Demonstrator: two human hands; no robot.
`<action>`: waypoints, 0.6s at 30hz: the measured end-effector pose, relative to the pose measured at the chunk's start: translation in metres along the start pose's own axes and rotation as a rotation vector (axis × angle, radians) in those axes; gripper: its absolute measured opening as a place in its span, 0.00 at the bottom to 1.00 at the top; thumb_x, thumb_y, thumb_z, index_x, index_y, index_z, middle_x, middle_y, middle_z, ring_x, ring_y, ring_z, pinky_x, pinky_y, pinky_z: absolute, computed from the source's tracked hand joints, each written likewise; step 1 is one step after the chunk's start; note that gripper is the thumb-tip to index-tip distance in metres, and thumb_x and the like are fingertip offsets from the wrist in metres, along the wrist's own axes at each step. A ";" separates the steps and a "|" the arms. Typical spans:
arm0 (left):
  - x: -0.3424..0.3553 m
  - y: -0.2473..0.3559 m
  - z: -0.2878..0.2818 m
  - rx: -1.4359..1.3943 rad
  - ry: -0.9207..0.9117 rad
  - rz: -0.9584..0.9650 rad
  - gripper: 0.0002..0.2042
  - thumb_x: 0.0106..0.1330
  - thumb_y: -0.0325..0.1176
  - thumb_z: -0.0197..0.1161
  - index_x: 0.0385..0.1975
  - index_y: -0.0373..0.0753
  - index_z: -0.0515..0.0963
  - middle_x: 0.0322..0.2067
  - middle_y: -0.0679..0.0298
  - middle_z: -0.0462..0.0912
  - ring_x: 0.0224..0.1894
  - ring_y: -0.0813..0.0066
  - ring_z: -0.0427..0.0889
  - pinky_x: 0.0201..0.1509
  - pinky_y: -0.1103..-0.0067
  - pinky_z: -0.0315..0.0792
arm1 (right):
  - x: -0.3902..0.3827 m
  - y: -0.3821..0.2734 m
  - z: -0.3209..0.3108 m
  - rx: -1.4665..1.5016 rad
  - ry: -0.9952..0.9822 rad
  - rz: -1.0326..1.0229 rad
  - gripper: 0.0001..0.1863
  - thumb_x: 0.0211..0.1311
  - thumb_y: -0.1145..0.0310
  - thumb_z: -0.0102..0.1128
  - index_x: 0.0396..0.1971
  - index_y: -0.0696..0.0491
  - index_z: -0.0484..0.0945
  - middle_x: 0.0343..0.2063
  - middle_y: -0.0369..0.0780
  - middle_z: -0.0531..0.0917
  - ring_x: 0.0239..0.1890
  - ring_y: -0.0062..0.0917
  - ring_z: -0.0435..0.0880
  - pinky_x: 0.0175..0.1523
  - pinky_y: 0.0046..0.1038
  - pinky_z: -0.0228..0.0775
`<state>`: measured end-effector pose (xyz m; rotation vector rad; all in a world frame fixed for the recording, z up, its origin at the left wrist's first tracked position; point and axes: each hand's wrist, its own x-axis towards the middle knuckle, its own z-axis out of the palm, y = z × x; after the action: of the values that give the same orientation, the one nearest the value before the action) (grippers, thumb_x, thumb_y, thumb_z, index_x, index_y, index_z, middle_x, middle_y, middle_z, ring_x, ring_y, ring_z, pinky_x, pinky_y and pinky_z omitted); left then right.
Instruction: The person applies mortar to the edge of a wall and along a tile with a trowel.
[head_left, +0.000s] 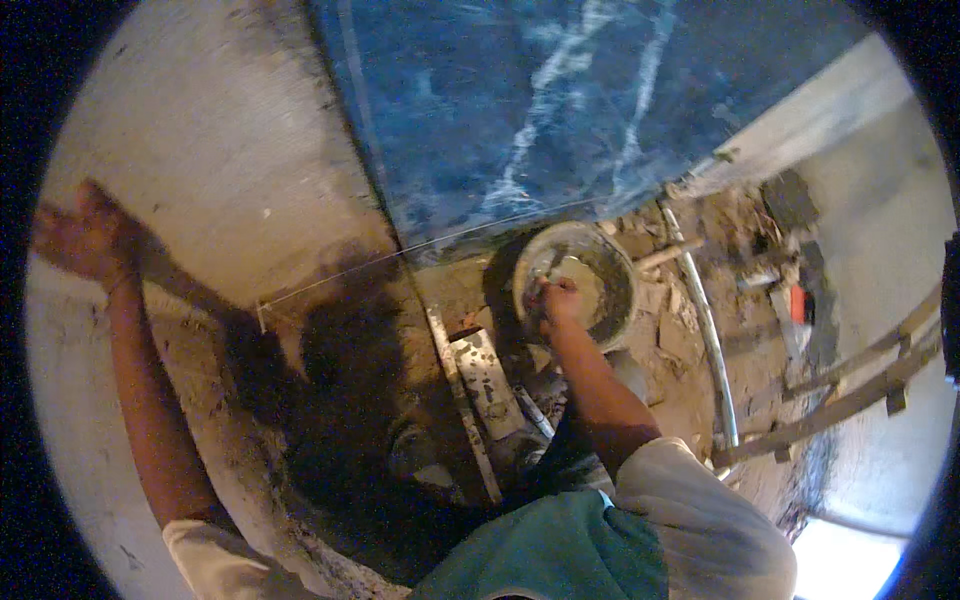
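Note:
My right hand (pixel 560 303) is closed and reaches into a round bucket (pixel 628 318) with a grey, crusted rim. A small grey hand tool (pixel 557 262) sticks out past its fingers; its exact kind is hard to make out. Pale wet mix (pixel 590 285) shows in the bucket. Raised at the far left, my left hand (pixel 85 238) is open beside the plastered wall (pixel 220 130), its fingers apart and holding nothing.
A thin taut string (pixel 340 270) runs past a large blue panel (pixel 450 110). Near the bucket lie a speckled white board (pixel 485 385), a narrow strip (pixel 455 385) and a pale pole (pixel 705 330). Rubble covers the ground; a wooden ladder-like frame (pixel 840 405) stands right.

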<state>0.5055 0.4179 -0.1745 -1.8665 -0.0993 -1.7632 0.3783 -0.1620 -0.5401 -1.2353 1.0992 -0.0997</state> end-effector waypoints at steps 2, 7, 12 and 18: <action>-0.002 0.010 0.003 -0.063 0.047 -0.050 0.34 0.61 0.57 0.61 0.51 0.27 0.71 0.54 0.39 0.70 0.61 0.42 0.63 0.62 0.55 0.59 | -0.007 -0.017 -0.025 -0.037 -0.149 -0.056 0.10 0.57 0.71 0.64 0.38 0.52 0.74 0.26 0.39 0.78 0.22 0.28 0.80 0.23 0.33 0.67; 0.034 0.083 -0.034 -0.380 0.148 -0.255 0.38 0.63 0.57 0.60 0.58 0.26 0.67 0.59 0.39 0.66 0.67 0.41 0.57 0.72 0.56 0.49 | 0.018 -0.039 -0.086 0.105 -0.410 -0.143 0.07 0.65 0.67 0.58 0.37 0.55 0.76 0.27 0.38 0.78 0.27 0.28 0.79 0.32 0.32 0.74; 0.017 0.105 -0.093 -0.482 -0.163 -0.507 0.42 0.64 0.57 0.59 0.66 0.25 0.58 0.66 0.35 0.57 0.71 0.38 0.52 0.73 0.54 0.47 | -0.050 -0.083 -0.097 -0.277 -0.456 -0.225 0.11 0.67 0.64 0.57 0.42 0.56 0.77 0.29 0.36 0.80 0.28 0.26 0.79 0.35 0.28 0.73; -0.060 0.183 -0.109 -0.531 -0.246 -1.159 0.45 0.66 0.60 0.54 0.68 0.24 0.53 0.68 0.28 0.47 0.72 0.34 0.46 0.73 0.53 0.44 | -0.070 -0.070 -0.107 -0.430 -0.525 -0.370 0.18 0.65 0.58 0.63 0.46 0.56 0.78 0.34 0.35 0.81 0.33 0.21 0.78 0.40 0.26 0.71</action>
<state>0.4772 0.2348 -0.2964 -2.6920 -1.0884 -2.3975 0.2993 -0.2223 -0.4334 -1.7197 0.4353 0.1831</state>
